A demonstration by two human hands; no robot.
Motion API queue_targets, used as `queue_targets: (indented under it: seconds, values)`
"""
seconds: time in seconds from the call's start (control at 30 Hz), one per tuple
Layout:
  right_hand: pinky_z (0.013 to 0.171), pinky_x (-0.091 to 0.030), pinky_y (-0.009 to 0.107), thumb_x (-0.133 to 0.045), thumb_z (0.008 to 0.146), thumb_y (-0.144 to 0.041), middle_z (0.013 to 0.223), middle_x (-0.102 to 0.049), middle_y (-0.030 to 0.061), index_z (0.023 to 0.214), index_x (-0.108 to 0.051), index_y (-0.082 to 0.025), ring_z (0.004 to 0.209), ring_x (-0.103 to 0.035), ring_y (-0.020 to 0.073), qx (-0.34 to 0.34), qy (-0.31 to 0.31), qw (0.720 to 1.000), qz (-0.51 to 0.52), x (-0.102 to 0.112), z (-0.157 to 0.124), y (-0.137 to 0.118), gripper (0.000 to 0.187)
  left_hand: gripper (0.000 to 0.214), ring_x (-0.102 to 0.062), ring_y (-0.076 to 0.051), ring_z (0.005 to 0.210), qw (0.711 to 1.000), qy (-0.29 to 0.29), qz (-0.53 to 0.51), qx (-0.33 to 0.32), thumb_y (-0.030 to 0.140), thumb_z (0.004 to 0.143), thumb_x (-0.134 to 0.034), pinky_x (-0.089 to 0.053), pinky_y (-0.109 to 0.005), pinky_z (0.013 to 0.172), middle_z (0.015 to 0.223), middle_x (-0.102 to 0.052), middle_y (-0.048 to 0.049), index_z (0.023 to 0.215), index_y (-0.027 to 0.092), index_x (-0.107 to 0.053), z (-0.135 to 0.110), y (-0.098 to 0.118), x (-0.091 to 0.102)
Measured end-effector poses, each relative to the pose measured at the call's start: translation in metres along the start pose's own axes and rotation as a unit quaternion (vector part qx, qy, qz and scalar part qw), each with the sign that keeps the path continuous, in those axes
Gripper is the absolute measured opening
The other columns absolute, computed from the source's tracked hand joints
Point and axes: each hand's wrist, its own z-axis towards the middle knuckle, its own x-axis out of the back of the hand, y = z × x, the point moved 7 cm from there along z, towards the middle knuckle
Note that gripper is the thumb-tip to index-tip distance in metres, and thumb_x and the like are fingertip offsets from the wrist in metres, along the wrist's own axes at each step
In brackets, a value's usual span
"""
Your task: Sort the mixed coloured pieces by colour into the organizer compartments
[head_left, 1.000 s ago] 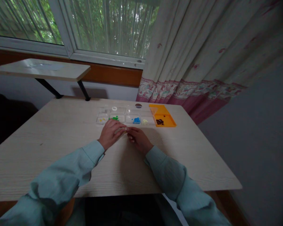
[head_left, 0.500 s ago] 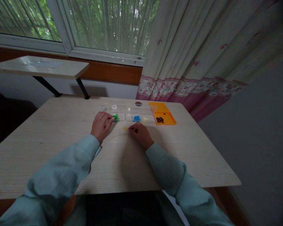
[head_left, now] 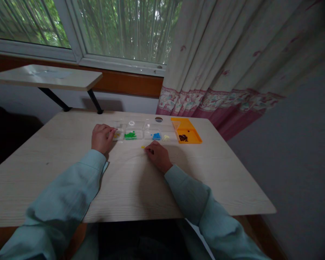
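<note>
My left hand point(head_left: 102, 138) is at the left end of a row of small clear plastic boxes, thumb and fingers pinched together over a box with yellowish bits point(head_left: 117, 134). Whatever it holds is too small to make out. My right hand point(head_left: 159, 156) rests on the table in front of the row, fingertips pinched right beside a small yellow piece point(head_left: 142, 147). I cannot tell if the fingers grip anything. Between the hands, the boxes hold small green pieces point(head_left: 130, 135), blue pieces point(head_left: 156, 136) and pale yellow pieces point(head_left: 166, 138).
An orange open case point(head_left: 195, 136) with dark brown pieces point(head_left: 183, 138) lies at the right end of the row. Behind the boxes is a round hole point(head_left: 159, 119) in the wooden table point(head_left: 124, 191). A raised shelf point(head_left: 70, 80) stands at the back left, a curtain point(head_left: 206, 72) at the back right.
My left hand has moved left, from the green pieces to the leftmost box, uncovering the green ones. My right hand has shifted slightly left, closer to the yellow piece on the table.
</note>
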Motion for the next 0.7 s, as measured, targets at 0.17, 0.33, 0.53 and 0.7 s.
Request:
queue_targets:
  seconds: [0.17,0.33,0.53,0.7]
  values:
    - [0.073,-0.044,0.026,-0.064,0.085,-0.024,0.081,-0.063,0.0032,0.08,-0.072,-0.017,0.074,-0.055,0.0134,-0.037,0.062,0.99,0.12,0.01,0.006,0.012,0.012,0.031,-0.055,-0.025,0.087,1.0,-0.008,0.013,-0.003,0.042,0.095,-0.05,-0.041,-0.044,0.082,0.083,-0.063,-0.0073,0.09,0.023,-0.074,-0.001,-0.006,-0.002]
    - [0.067,-0.044,0.027,-0.066,0.081,-0.033,0.077,-0.065,0.0023,0.077,-0.073,-0.019,0.069,-0.056,0.0138,-0.084,0.1,0.96,0.246,0.015,0.009,0.022,0.016,0.032,-0.055,-0.025,0.086,1.0,-0.002,0.005,-0.022,0.04,0.096,-0.049,-0.042,-0.044,0.081,0.082,-0.064,-0.0083,0.091,0.021,-0.074,0.0,0.013,0.002]
    - [0.043,-0.029,0.024,-0.069,0.073,-0.048,0.048,-0.047,-0.0069,0.083,-0.071,-0.018,0.042,-0.038,0.0087,-0.188,0.018,0.879,0.438,-0.005,0.003,0.02,0.032,0.025,-0.055,-0.022,0.09,0.988,-0.066,-0.104,-0.097,0.034,0.096,-0.051,-0.044,-0.04,0.082,0.091,-0.065,-0.007,0.104,0.021,-0.072,-0.011,0.085,-0.009]
    - [0.041,-0.024,0.022,-0.073,0.067,-0.048,0.049,-0.044,-0.0086,0.081,-0.067,-0.017,0.042,-0.035,0.0061,-0.203,-0.038,0.818,0.536,-0.013,-0.001,0.004,0.034,0.026,-0.055,-0.021,0.094,0.97,-0.122,-0.16,-0.138,0.034,0.096,-0.052,-0.045,-0.038,0.086,0.096,-0.066,-0.0069,0.113,0.022,-0.068,-0.023,0.123,-0.022]
